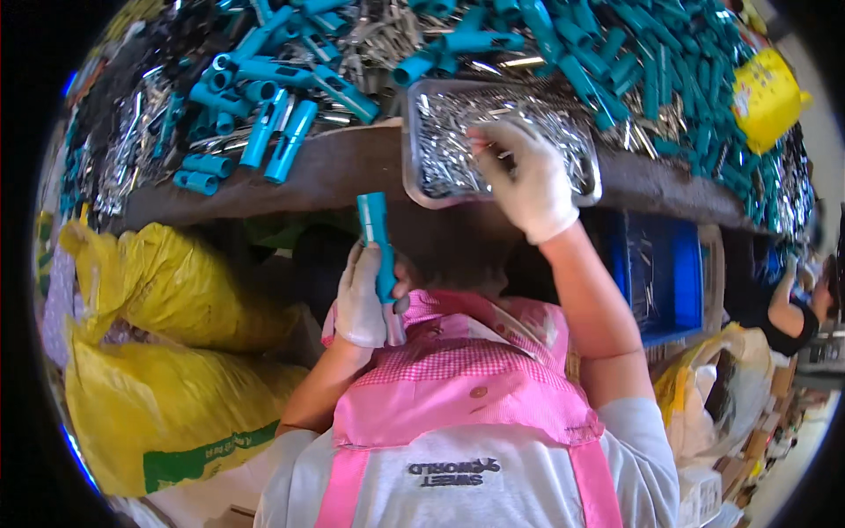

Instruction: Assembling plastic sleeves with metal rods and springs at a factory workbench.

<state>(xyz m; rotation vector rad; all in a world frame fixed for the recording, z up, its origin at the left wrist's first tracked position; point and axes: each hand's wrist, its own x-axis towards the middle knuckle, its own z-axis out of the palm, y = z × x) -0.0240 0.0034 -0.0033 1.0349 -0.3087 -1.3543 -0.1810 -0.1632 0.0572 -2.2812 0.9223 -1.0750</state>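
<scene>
My left hand [359, 297], in a white glove with bare fingertips, is wrapped round a teal plastic tube-shaped handle [377, 231]. The handle stands nearly upright in front of my pink apron, and a pale, shiny piece [394, 326] shows at its lower end. Over a clear-rimmed tray [413, 158] is my right hand [526, 180], gloved the same way. Its thumb and fingers are bent together above the small silver metal pins [444, 145] that fill the tray. Whatever the right fingertips pinch is too small and blurred to name.
Heaps of teal handles [290, 141] and loose metal parts [132, 150] cover the bench beyond the tray. A yellow container [767, 99] sits at the far right. Yellow sacks [167, 352] lie at my left, a blue crate [682, 273] at my right. Another person's arm [782, 304] shows further right.
</scene>
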